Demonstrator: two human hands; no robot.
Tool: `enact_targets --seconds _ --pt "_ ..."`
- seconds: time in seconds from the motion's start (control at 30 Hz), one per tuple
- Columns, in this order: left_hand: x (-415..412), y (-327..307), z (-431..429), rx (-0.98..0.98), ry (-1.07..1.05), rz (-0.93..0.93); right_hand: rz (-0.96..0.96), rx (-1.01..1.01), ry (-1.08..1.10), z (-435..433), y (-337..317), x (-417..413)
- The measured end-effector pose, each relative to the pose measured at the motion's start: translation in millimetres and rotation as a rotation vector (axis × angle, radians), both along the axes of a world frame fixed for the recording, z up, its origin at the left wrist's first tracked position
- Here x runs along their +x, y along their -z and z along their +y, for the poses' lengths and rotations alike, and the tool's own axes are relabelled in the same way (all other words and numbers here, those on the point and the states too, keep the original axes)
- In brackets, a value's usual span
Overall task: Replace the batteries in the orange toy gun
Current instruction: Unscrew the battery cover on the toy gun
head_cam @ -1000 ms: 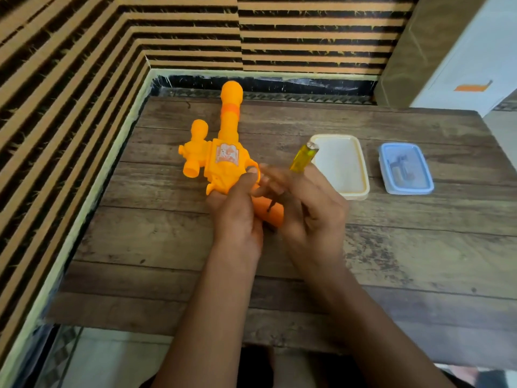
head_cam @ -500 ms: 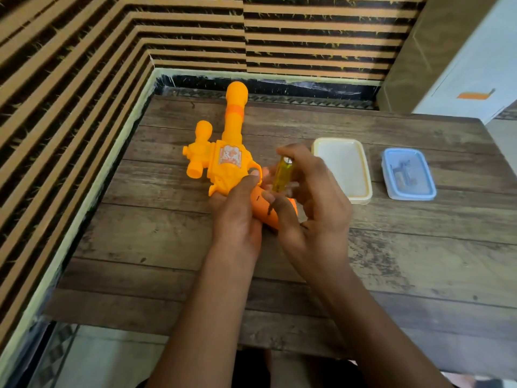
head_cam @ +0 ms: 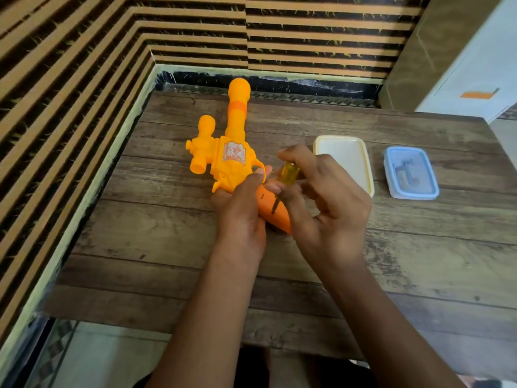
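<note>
Fingers of my left hand curl around the grip of the orange toy gun, one fingertip up by the trigger loop, holding the toy down on the wooden table. The gun lies on its side. Its barrel points away from me toward the striped wall, and its grip end comes back toward me, slanting to my right, so the grip sits between my two hands.

My right hand pinches a small screwdriver by its clear yellow handle, with the fingertips closed around it. The thin dark shaft slants down and to my left, and its tip touches the darker orange face of the grip, just beside my left hand. I cannot tell whether the tip sits in a screw head.

A shallow cream tray lies on the table just beyond my right knuckles. Further right, apart from the tray, stands a blue-lidded box. It holds small items too blurred to make out.
</note>
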State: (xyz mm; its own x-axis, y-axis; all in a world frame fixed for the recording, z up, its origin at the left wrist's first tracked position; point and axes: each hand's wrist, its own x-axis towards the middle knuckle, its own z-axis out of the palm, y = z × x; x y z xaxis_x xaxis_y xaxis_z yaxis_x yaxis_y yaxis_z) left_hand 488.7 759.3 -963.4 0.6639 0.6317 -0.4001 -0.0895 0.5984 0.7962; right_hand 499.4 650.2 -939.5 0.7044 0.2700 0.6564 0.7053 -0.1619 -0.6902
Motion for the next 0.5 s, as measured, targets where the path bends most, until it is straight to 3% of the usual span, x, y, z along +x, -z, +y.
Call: enact_targets --seconds 0.2,0.37,0.5 --pt "4 -1 -1 -0.009 -0.031 0.048 0.057 -0.019 -0.036 -10 -2 -1" --pt "7 -2 0 -0.034 -0.067 0.053 0.236 0.062 -0.15 -19 -1 10" --pt "5 -2 1 -0.008 -0.042 0.084 0.149 0.037 -0.158 -18 -4 9"
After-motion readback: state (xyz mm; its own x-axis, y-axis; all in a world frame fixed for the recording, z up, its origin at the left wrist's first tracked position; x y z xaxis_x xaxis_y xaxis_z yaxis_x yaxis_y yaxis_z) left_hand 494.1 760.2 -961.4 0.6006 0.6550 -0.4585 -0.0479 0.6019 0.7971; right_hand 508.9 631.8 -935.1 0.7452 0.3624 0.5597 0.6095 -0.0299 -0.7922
